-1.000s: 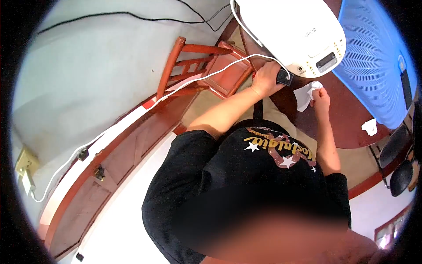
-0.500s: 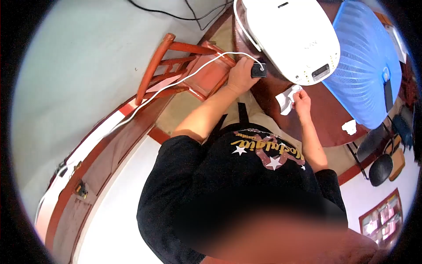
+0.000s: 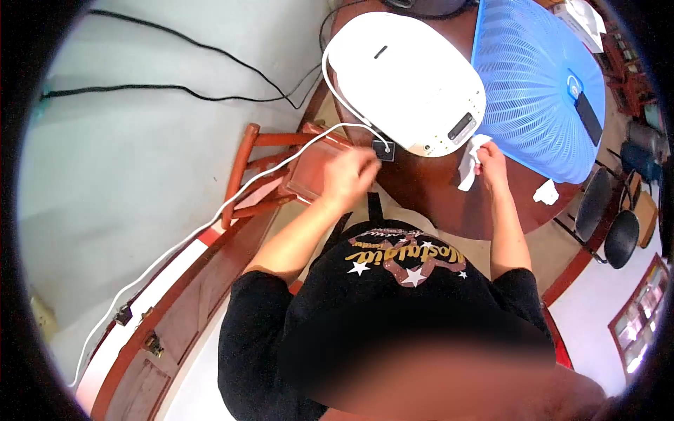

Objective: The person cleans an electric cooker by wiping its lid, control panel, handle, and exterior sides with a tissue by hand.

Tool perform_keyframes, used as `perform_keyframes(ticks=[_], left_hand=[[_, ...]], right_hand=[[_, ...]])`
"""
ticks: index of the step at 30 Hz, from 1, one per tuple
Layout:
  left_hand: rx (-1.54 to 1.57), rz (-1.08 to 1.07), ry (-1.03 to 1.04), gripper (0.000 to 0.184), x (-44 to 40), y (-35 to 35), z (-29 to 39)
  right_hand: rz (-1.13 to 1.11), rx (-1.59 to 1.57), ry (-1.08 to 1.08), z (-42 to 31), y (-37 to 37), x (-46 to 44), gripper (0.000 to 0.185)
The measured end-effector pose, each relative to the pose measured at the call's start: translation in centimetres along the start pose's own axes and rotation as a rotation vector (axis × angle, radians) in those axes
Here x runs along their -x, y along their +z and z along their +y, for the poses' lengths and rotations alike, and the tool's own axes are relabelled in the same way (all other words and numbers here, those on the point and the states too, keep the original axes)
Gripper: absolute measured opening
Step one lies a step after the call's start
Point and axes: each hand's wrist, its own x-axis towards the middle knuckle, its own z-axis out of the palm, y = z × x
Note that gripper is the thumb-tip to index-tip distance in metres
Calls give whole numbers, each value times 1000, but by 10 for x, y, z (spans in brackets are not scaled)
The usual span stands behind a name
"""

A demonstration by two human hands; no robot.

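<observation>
The left hand (image 3: 349, 179), blurred, is loosely half-open; the black socket block (image 3: 384, 150) lies just beyond its fingertips, beside the white cooker (image 3: 407, 77). The right hand (image 3: 491, 165) pinches a tissue (image 3: 468, 167) above the worktop (image 3: 442, 200).

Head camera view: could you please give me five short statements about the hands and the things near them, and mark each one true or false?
1. The right hand holds a white tissue. True.
2. The left hand touches the white cooker. False: the left hand is away from the white cooker, close to the black box.
3. The white cord runs to the black box. True.
4. The blue cover is on the floor. False: the blue cover is on the table, beside the white cooker.
5. The chair beside the table is blue. False: the chair is red.
</observation>
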Motion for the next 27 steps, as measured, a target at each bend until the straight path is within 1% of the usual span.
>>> perform_keyframes(ticks=[1,2,4,6,7,8,9,10,11,12,13,14,15,17,18,19,20,21,22,23,24,25,26,27], left_hand=[[54,158,-10,29,-21,-12,5],[112,314,-10,33,-51,-23,5],[-145,441,-55,47,-112,-47,4],[-102,400,-292,62,-170,-42,-41],[58,284,-398,67,-185,-41,-44],[211,154,-506,73,-200,-38,-46],[181,13,-483,80,-214,-34,-53],[153,-26,-457,80,-222,-30,-45],[49,37,-464,82,-223,-27,-36],[-54,102,-472,84,-225,-23,-29],[-28,77,-438,90,-233,-22,-36],[-52,54,-418,90,-241,-21,-41],[-83,86,-429,92,-247,-22,-46],[-112,156,-432,96,-253,-11,-52],[-127,146,-425,96,-255,-9,-53],[-111,152,-419,94,-255,-8,-54],[-91,161,-411,92,-253,-13,-54],[-4,123,-395,85,-250,-15,-38],[-24,108,-393,85,-252,-14,-35],[-19,115,-417,82,-252,-14,-33],[-16,123,-444,78,-252,-15,-31],[38,91,-440,74,-251,-15,-28],[27,84,-441,74,-249,-14,-26],[74,88,-405,73,-248,-13,-24]], right_hand=[[-36,-63,105,-10,13,3,26],[-132,-119,165,-7,21,-3,38],[-253,-207,187,-10,31,-8,47],[-221,-235,205,-19,39,-7,49],[-267,-244,218,-16,40,-13,45],[-201,-211,163,-19,52,-9,37],[-252,-150,100,-20,52,-9,31],[-297,-97,38,-29,51,-6,25],[-235,-59,108,-39,53,-2,17],[-301,12,43,-15,50,-15,19],[-315,48,3,-8,50,-16,21],[-336,91,-42,-7,54,-19,22],[-282,71,35,-5,59,-19,26],[-211,71,24,-6,62,-14,28],[-178,90,25,-6,63,-13,29],[-143,123,-51,1,65,-16,32],[-138,106,-48,6,71,-17,32],[-118,34,-120,16,74,-21,33],[-97,-38,-190,24,77,-25,34],[-94,-11,-208,31,78,-29,33],[-65,48,-178,14,71,-20,31],[-28,70,-197,10,69,-19,30],[8,93,-216,7,68,-18,30],[22,112,-232,0,67,-13,31]])
